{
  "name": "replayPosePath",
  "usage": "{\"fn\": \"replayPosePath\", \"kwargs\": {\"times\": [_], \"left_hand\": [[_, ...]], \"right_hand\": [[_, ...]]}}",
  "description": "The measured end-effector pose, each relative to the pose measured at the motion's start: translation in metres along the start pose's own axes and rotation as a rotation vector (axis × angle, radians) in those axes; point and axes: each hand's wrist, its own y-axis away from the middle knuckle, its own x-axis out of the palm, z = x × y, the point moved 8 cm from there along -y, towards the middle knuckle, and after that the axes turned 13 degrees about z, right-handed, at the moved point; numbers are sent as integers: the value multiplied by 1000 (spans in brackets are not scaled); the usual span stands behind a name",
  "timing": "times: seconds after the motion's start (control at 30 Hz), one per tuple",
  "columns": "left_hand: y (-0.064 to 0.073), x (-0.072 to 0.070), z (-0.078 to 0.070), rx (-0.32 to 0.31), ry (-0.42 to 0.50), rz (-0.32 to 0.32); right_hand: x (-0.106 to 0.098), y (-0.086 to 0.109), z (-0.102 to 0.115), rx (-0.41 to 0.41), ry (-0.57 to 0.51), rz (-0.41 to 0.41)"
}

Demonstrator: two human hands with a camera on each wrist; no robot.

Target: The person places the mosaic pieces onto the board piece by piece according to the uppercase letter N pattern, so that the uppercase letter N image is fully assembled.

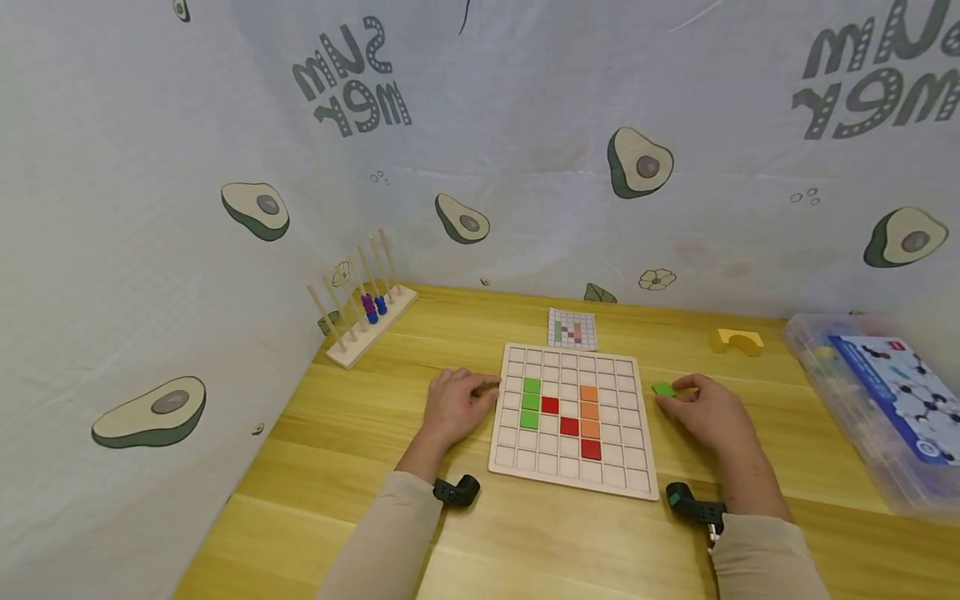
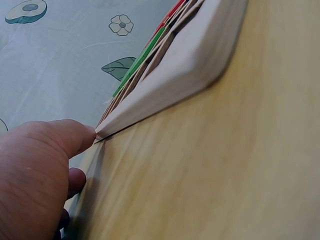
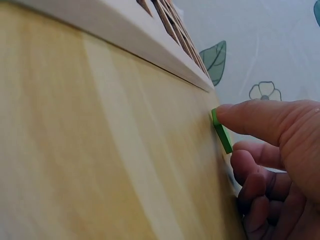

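Note:
A square wooden grid board (image 1: 572,469) lies flat on the wooden table. Set in its cells are a column of green tiles (image 1: 531,400), a column of orange tiles (image 1: 589,411) and red tiles (image 1: 569,426) on a diagonal. At the board's left edge rests my left hand (image 1: 455,404); its thumb tip touches the side in the left wrist view. To the right of the board, my right hand (image 1: 708,410) pinches a loose green tile (image 3: 222,135) between thumb and finger, close over the table. The other right fingers are loosely curled.
Behind the board lies a small pattern card (image 1: 573,329) with a coloured grid. A peg stand (image 1: 371,333) with several beads stands back left. Back right is a yellow arch block (image 1: 737,340). A clear plastic box (image 1: 847,442) with a blue booklet (image 1: 903,396) sits far right.

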Motion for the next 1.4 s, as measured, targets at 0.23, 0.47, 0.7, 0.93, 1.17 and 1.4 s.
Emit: {"fn": "replayPosePath", "kwargs": {"times": [0.23, 0.47, 0.7, 0.93, 1.17, 1.4], "left_hand": [[0, 1, 1, -2, 2, 0], [1, 0, 0, -3, -3, -6], [3, -2, -2, 2, 0, -7], [2, -1, -2, 1, 2, -4], [1, 0, 0, -2, 11, -3], [0, 1, 1, -6, 14, 0]], "right_hand": [[-2, 0, 0, 24, 13, -27], [-3, 4, 4, 28, -2, -17], [-6, 14, 22, -38, 8, -27], [2, 23, 56, -146, 6, 22], [18, 27, 86, -246, 39, 62], [35, 34, 110, -321, 57, 126]]}}
